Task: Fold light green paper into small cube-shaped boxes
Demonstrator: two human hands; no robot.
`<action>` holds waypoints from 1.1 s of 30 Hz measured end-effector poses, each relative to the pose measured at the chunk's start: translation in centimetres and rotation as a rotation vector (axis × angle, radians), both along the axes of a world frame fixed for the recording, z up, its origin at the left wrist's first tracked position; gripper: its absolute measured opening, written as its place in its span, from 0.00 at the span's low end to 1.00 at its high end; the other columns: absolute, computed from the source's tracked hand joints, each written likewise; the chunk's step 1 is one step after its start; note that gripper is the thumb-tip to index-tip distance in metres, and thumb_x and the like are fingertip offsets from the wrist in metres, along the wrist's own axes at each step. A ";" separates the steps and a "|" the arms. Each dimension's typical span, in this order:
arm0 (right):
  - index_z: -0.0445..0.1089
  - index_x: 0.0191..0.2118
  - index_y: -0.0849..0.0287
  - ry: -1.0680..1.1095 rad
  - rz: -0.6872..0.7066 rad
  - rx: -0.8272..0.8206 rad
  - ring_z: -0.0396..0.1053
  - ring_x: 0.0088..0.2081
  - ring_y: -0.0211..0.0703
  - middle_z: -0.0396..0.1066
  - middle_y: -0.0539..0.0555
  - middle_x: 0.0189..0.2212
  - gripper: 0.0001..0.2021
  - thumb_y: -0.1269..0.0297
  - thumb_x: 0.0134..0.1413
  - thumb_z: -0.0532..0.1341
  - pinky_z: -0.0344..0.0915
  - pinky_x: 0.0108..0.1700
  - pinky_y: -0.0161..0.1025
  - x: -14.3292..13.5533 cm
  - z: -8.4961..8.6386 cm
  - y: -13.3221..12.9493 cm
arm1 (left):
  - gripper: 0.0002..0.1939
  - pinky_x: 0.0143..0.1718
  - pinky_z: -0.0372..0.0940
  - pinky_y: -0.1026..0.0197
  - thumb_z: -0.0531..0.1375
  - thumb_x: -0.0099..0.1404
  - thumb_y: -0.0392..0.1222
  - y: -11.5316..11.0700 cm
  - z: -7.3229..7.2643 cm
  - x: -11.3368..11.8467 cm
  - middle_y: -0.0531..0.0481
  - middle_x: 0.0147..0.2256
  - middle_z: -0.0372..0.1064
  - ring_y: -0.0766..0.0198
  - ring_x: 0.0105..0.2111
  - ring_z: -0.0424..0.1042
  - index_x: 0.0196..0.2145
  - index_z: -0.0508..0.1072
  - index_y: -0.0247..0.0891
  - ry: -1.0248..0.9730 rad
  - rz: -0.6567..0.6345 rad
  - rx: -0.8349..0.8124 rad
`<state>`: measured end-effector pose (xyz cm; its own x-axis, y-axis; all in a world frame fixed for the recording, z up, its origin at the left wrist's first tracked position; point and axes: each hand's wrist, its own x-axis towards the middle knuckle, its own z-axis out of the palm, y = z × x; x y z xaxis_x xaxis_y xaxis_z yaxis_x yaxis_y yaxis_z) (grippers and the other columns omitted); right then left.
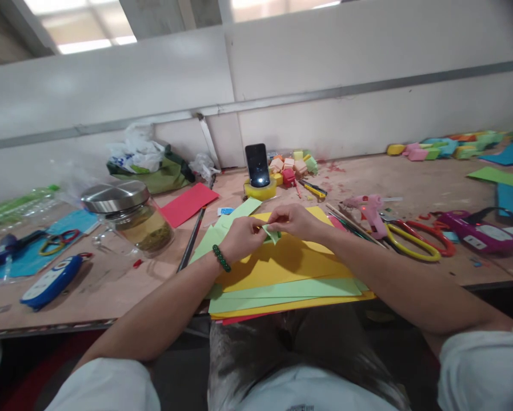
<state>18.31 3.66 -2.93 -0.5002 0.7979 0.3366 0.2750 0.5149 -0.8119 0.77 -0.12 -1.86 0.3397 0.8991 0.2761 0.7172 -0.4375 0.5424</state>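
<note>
A small folded piece of light green paper point(272, 234) is pinched between my two hands, above the stack of coloured sheets. My left hand point(244, 237), with a dark green bead bracelet point(221, 258) at its wrist, grips the paper's left side. On the other side my right hand point(297, 221) has its thumb and fingers closed on the upper right of the same piece. Fingers cover part of it, so its full shape is hidden. Below lie a yellow sheet point(256, 269) and green sheets point(282, 292) at the table's front edge.
A glass jar of tea point(143, 225) stands at left, near a red sheet point(190, 204). A phone point(257, 164) leans upright behind a yellow tape roll point(260, 189). Rightward are a pink glue gun point(370, 212), scissors point(413, 242), a utility knife point(314, 189) and folded paper pieces point(445, 147).
</note>
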 end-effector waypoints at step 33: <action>0.75 0.37 0.59 -0.364 -0.126 0.843 0.69 0.34 0.41 0.75 0.55 0.32 0.11 0.72 0.52 0.57 0.61 0.35 0.36 0.5 1.5 -2.6 | 0.38 0.31 0.66 0.67 0.45 0.65 0.68 -1.1 0.8 1.1 0.44 0.46 0.70 0.62 0.41 0.71 0.65 0.52 0.43 -0.774 -0.105 -0.650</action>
<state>18.84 1.05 -1.42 -0.6151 0.4166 0.6694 0.5336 0.8450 -0.0355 1.92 -1.22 -1.10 0.3606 0.9295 -0.0781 0.0428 0.0672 0.9968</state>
